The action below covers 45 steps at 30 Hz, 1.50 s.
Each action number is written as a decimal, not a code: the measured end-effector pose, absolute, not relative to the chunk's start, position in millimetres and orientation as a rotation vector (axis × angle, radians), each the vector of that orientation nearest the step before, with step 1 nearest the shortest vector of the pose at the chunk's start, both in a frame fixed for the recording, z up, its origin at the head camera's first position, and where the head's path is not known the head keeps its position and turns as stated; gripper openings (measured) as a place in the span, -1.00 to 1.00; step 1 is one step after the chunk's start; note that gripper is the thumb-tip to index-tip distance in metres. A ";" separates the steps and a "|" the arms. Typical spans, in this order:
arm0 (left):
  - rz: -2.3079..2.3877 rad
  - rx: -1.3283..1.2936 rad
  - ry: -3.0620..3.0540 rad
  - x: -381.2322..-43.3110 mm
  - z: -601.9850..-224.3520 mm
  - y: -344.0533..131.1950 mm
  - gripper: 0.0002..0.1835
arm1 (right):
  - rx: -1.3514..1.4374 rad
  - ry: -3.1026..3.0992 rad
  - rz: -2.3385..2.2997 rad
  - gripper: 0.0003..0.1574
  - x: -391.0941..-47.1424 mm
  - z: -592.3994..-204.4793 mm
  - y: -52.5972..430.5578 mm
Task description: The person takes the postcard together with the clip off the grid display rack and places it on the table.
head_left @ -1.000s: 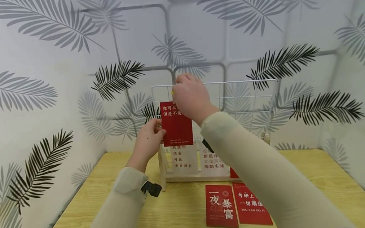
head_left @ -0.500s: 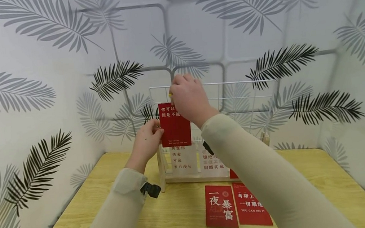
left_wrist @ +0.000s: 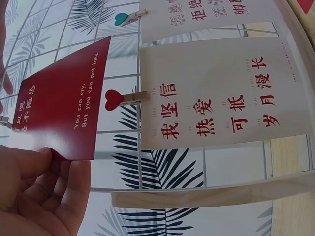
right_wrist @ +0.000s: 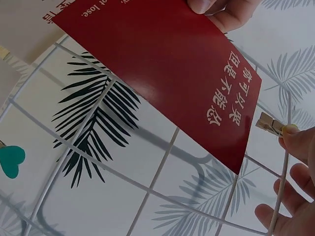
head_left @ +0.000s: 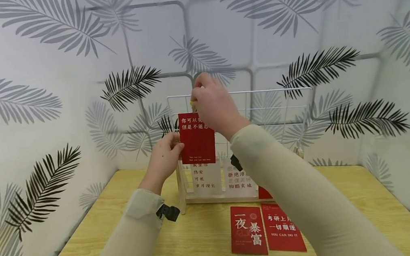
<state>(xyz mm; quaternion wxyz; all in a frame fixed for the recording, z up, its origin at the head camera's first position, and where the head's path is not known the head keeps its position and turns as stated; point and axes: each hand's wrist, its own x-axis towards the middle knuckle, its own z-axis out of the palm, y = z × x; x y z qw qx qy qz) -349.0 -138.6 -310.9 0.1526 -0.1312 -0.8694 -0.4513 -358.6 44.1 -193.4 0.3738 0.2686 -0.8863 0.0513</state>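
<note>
A red card (head_left: 198,147) with white lettering stands upright in front of the white wire rack (head_left: 271,91), toward its left end. My left hand (head_left: 161,158) pinches the card's left edge between thumb and fingers. Near the rack's top wire, my right hand (head_left: 215,106) holds a small wooden clothespin (right_wrist: 269,124) with a yellow ornament, its thumb on the yellow part. In the right wrist view the clothespin's tip lies just beside the card's top edge, seemingly apart from it. Some right-hand fingers reach behind the wires.
Two white cards (head_left: 206,180) with red writing hang low on the rack, by a red-heart clothespin (left_wrist: 115,101) and a teal-heart clothespin (left_wrist: 123,19). Two more red cards (head_left: 248,242) lie on the wooden table (head_left: 193,243) before the rack. A patterned wall stands behind.
My right hand has shifted slightly up and right, with its fingers raised, uncovering more of the card's top lettering. The left hand and red card have hardly moved.
</note>
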 end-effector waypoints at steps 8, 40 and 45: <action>-1.264 -0.417 -2.483 -345.1 -306.7 -138.2 -0.78 | 0.719 -2.296 0.207 -0.89 -348.8 -187.6 55.2; -1.257 -0.489 -2.499 -320.4 -317.4 -141.0 -0.91 | 0.789 -2.271 0.246 -0.86 -322.2 -204.1 86.3; -1.272 -0.486 -2.497 -317.9 -319.6 -141.8 -0.92 | 0.808 -2.275 0.254 -0.87 -319.2 -208.4 88.2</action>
